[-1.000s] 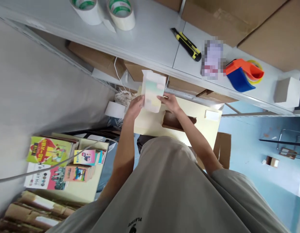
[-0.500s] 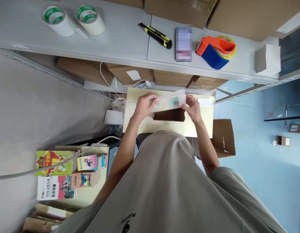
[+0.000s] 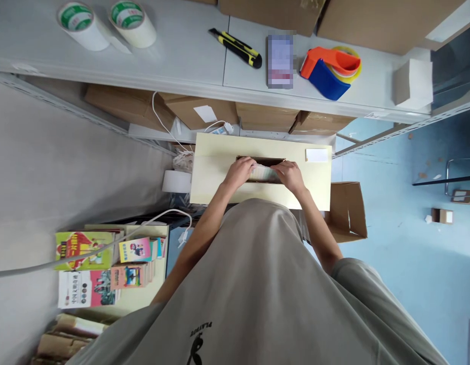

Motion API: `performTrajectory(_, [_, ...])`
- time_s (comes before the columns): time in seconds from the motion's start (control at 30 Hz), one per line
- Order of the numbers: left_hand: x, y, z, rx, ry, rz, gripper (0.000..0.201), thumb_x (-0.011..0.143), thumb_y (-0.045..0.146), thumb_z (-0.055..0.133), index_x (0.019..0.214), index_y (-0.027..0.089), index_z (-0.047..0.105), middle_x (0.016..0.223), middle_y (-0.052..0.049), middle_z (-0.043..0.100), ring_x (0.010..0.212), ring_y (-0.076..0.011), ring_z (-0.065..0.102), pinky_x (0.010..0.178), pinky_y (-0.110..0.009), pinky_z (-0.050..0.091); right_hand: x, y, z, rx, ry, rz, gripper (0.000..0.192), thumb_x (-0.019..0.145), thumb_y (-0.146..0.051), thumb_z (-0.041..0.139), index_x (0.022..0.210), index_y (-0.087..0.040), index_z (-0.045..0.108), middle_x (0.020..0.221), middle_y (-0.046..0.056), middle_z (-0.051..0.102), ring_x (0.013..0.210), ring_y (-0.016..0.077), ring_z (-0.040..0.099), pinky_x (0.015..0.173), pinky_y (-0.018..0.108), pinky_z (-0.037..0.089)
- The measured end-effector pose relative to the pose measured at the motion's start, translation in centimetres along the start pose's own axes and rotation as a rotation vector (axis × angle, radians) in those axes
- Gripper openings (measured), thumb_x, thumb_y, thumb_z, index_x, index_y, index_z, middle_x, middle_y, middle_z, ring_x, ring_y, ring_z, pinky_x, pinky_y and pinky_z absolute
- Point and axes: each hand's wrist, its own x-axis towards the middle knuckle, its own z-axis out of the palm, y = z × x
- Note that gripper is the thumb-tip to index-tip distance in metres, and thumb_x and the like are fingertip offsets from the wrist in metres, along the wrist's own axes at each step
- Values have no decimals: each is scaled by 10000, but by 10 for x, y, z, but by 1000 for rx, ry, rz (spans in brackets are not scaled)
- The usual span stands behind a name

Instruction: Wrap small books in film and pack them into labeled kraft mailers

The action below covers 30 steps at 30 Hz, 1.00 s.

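hands gripping: left hand (image 3: 240, 172) and right hand (image 3: 290, 175) are each closing a grip on one end of the pale packet (image 3: 264, 174), holding it in the slot of the cardboard box (image 3: 216, 172). shelf (image 3: 182, 56) above is carrying tape rolls (image 3: 106, 23) and utility knife (image 3: 237, 47).

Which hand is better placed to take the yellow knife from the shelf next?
Probably the left hand: the yellow knife lies almost straight above it. The right hand is farther aside. Both grip the packet.
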Motion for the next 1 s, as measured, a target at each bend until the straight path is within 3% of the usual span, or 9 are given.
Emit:
performTrajectory(0.13, [-3, -8, 15, 58, -61, -59, 281, 1135, 192, 594, 1241, 199, 853, 1275, -146, 844, 1227, -342, 766, 1042, -447, 606, 6, -1, 8, -80, -76, 1, 333, 1145, -197, 621, 1286, -238, 920, 1233, 115, 906, 1265, 332, 756, 1241, 515, 485])
performTrajectory(0.27, [-8, -16, 19, 53, -47, -51, 280, 1054, 195, 733, 1302, 213, 863, 1311, -151, 853, 1307, -375, 733, 1174, -525, 588, 7, 0, 11, -111, -92, 19, 313, 1096, -160, 645, 1202, -219, 934, 1232, 135, 903, 1338, 372, 714, 1282, 581, 464])
performTrajectory(0.4, [-25, -23, 14, 13, 177, -49, 347, 1066, 182, 710, 1393, 220, 820, 1408, -157, 801, 1371, -375, 696, 1267, -563, 548, -4, 8, 6, -5, 62, 4, 341, 1119, -211, 604, 1289, -238, 898, 1435, 123, 847, 1437, 383, 666, 1246, 618, 544])
performTrajectory(0.5, [-43, -31, 10, -27, 390, -157, 442, 1044, 209, 767, 1486, 209, 747, 1473, -183, 736, 1394, -383, 688, 1267, -568, 564, -18, 16, 1, 83, 226, 79, 381, 1148, -308, 567, 1399, -229, 843, 1505, 156, 800, 1410, 380, 681, 1195, 629, 611])
performTrajectory(0.57, [-54, -37, 10, -88, 448, -249, 506, 1009, 221, 820, 1503, 206, 711, 1453, -181, 725, 1292, -358, 745, 1183, -539, 630, -27, 19, 1, 137, 280, 158, 414, 1147, -380, 566, 1441, -218, 809, 1491, 183, 794, 1366, 384, 709, 1135, 634, 658])
performTrajectory(0.67, [-65, -42, 16, -213, 417, -332, 404, 1011, 249, 818, 1403, 223, 724, 1354, -135, 759, 1045, -272, 805, 977, -447, 709, -36, 18, 5, 263, 258, 240, 474, 1131, -502, 581, 1433, -201, 789, 1423, 204, 810, 1220, 368, 785, 991, 595, 730])
performTrajectory(0.77, [-71, -38, 24, -313, 384, -314, 308, 1035, 287, 788, 1332, 226, 734, 1316, -114, 782, 1012, -237, 818, 894, -382, 719, -40, 11, 10, 388, 210, 273, 528, 1114, -614, 594, 1393, -209, 787, 1377, 192, 821, 1109, 336, 830, 910, 541, 758])
performTrajectory(0.87, [-74, -30, 30, -345, 354, -275, 354, 1031, 313, 800, 1366, 230, 727, 1352, -116, 781, 1088, -240, 829, 999, -400, 715, -41, 3, 16, 459, 213, 295, 607, 1093, -710, 601, 1400, -216, 774, 1426, 198, 799, 1122, 335, 845, 918, 528, 766])
performTrajectory(1.0, [-77, -25, 36, -370, 263, -248, 558, 981, 319, 870, 1495, 240, 666, 1461, -137, 757, 1286, -280, 804, 1178, -450, 657, -41, 0, 23, 517, 156, 324, 731, 1047, -768, 668, 1515, -208, 722, 1566, 232, 726, 1147, 346, 855, 961, 539, 761])
